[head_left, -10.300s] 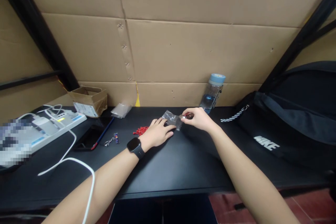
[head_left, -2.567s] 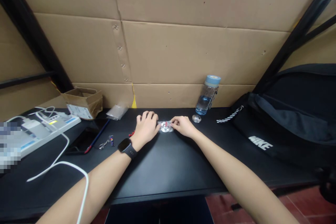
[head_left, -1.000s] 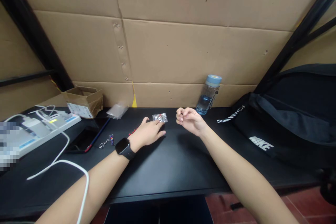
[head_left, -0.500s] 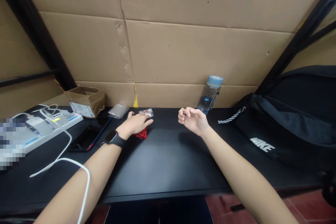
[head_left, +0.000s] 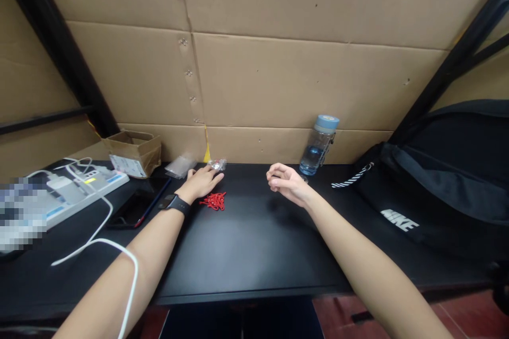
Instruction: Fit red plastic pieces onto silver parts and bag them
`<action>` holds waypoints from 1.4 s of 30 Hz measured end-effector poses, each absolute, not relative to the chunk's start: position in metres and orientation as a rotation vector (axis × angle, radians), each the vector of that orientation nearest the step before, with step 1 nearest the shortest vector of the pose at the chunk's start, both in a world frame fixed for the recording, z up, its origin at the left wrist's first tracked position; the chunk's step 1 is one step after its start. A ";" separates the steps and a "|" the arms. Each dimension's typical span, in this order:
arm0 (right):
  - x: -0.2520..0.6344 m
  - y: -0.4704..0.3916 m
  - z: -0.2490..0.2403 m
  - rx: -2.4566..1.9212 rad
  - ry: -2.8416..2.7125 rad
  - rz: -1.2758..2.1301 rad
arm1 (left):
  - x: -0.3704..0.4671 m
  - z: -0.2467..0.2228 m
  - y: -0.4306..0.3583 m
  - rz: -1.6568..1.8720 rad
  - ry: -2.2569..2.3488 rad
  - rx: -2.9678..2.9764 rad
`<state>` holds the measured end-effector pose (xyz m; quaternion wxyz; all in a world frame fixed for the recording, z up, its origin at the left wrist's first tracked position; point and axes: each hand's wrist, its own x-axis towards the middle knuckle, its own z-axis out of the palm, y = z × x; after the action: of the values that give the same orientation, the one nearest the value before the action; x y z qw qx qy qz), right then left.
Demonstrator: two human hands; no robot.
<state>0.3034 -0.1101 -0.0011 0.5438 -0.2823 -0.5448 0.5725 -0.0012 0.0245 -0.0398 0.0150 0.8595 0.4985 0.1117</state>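
My left hand, with a dark watch on its wrist, reaches over the back of the table with its fingers apart. Its fingertips are at a small clear plastic packet with something red in it. Just in front of this hand lies a little heap of red cords. My right hand hovers above the table, fingers curled in and closed toward the thumb. Whether something small is between those fingers is hidden.
Behind my right hand stands a water bottle with a blue lid. A black backpack fills the right side. To the left are clear plastic bags, a small cardboard box, a dark tablet and a white power strip with cables.
My left hand has slid back and slightly left, off the red cords, which now show fully. The packet appears shifted left. My right hand's fingers have curled somewhat differently.
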 end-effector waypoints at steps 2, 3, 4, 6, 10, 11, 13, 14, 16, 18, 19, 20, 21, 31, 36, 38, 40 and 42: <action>0.303 -0.110 -0.003 -0.694 -1.327 1.363 | 0.000 -0.039 0.022 0.351 1.563 2.681; 0.303 -0.109 -0.003 -0.706 -1.340 1.363 | 0.001 -0.038 0.019 0.358 1.566 2.686; 0.304 -0.109 -0.003 -0.720 -1.349 1.359 | 0.001 -0.035 0.017 0.374 1.563 2.697; 0.305 -0.109 -0.003 -0.751 -1.361 1.344 | 0.003 -0.028 0.010 0.449 1.554 2.735; 0.308 -0.107 -0.003 -0.788 -1.359 1.320 | -0.002 -0.007 0.002 0.870 1.689 2.691; 0.308 -0.107 -0.003 -0.792 -1.356 1.319 | -0.007 -0.002 0.003 1.012 1.778 2.613; 0.309 -0.107 -0.002 -0.797 -1.351 1.316 | -0.022 0.004 0.007 1.258 1.977 2.392; 0.310 -0.107 -0.001 -0.799 -1.349 1.316 | -0.030 0.005 0.010 1.343 2.057 2.275; 0.310 -0.107 -0.001 -0.797 -1.348 1.315 | -0.049 0.004 0.018 1.429 2.148 2.066; 0.311 -0.107 -0.001 -0.796 -1.353 1.316 | -0.066 0.000 0.025 1.405 2.148 1.923; 0.311 -0.107 -0.001 -0.797 -1.356 1.317 | -0.072 -0.003 0.028 1.380 2.141 1.874; 0.311 -0.107 -0.001 -0.799 -1.360 1.318 | -0.077 -0.005 0.031 1.355 2.136 1.838; 0.311 -0.107 0.000 -0.801 -1.361 1.318 | -0.081 -0.007 0.033 1.337 2.134 1.810; 0.311 -0.107 0.000 -0.807 -1.357 1.326 | -0.086 -0.003 0.037 1.267 2.133 1.754; 0.311 -0.107 -0.001 -0.815 -1.357 1.336 | -0.088 -0.004 0.039 1.262 2.136 1.743; 0.310 -0.107 -0.002 -0.818 -1.356 1.337 | -0.089 -0.004 0.040 1.296 2.123 1.728; 0.310 -0.107 -0.002 -0.822 -1.359 1.339 | -0.090 -0.005 0.041 1.297 2.099 1.733; 0.310 -0.107 -0.002 -0.824 -1.363 1.341 | -0.092 -0.006 0.042 1.259 2.073 1.748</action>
<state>0.3101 -0.1069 -0.0020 0.5054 -0.3416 -0.5648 0.5558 -0.0922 0.0421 -0.0056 0.0762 0.5830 0.6914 0.4199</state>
